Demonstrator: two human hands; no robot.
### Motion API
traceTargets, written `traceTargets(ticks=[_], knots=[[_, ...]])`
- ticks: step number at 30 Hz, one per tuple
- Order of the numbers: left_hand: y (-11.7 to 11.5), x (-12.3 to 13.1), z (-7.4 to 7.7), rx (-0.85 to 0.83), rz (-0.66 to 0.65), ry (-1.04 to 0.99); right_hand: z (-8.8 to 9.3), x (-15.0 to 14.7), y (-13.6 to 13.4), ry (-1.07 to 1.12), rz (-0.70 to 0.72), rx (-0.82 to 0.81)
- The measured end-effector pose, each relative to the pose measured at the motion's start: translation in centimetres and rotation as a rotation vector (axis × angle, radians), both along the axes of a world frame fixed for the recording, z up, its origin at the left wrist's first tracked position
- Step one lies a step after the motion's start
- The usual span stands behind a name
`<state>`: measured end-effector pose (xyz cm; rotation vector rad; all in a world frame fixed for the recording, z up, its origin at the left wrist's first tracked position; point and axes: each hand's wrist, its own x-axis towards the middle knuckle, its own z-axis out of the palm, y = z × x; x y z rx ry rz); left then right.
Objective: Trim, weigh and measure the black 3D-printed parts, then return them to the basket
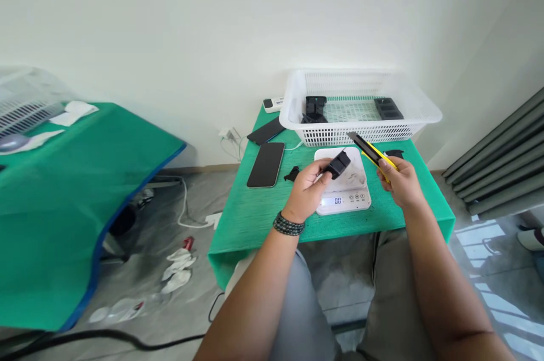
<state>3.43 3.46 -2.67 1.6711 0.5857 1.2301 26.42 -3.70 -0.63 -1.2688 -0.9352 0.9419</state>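
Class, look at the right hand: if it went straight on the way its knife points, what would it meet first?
Probably the front wall of the basket: the right hand aims its knife up-left at it, though depth is unclear.

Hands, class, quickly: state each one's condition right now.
Left hand: closed on a small black part.
Right hand: closed on a yellow utility knife.

Basket (294, 101) sits at the far right corner of the worktop (255, 219), with a left part (315, 109) and a right part (388, 108) in it. Scale (352, 198) just before the basket. Near phone (266, 164) by the left edge, far phone (266, 130) behind it. Left hand (306, 188) holds block (339, 164) over the scale. Right hand (402, 182) holds knife (369, 149) at the scale's right.
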Motion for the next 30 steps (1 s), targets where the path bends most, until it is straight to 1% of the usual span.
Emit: traceTargets(ticks=[3,5,7,10,12,15,18,22,27,30], knots=[[0.6,0.0,-0.3,0.01,0.064,0.002,0.3,-0.7,-0.6,0.029,0.116,0.019],[0.8,0.0,-0.3,0.018,0.065,-0.007,0.3,-1.1,-0.6,0.015,0.182,-0.001],[0.8,0.1,-0.3,0.024,0.055,-0.017,0.2,-1.3,-0.6,0.006,0.206,-0.022],[0.6,0.2,-0.1,0.026,0.069,-0.014,0.3,-1.3,-0.5,0.01,0.199,-0.02],[0.6,0.3,0.0,0.023,0.105,0.006,0.3,-1.4,-0.5,-0.002,0.197,-0.011],[0.7,0.4,0.1,0.038,0.171,0.038,0.2,-1.4,-0.6,-0.063,0.184,0.004],[0.7,0.5,0.2,0.06,0.206,0.054,-0.2,-1.4,-0.7,-0.122,0.176,0.011],[0.7,0.7,0.1,0.054,0.208,0.07,-0.4,-1.4,-1.0,-0.144,0.193,0.006],[1.0,0.9,-0.4,0.058,0.202,0.085,0.5,-1.6,-1.5,-0.239,0.186,0.003],[0.9,0.9,-0.4,0.077,0.185,0.097,0.6,-1.4,-1.4,-0.293,0.172,0.004]])
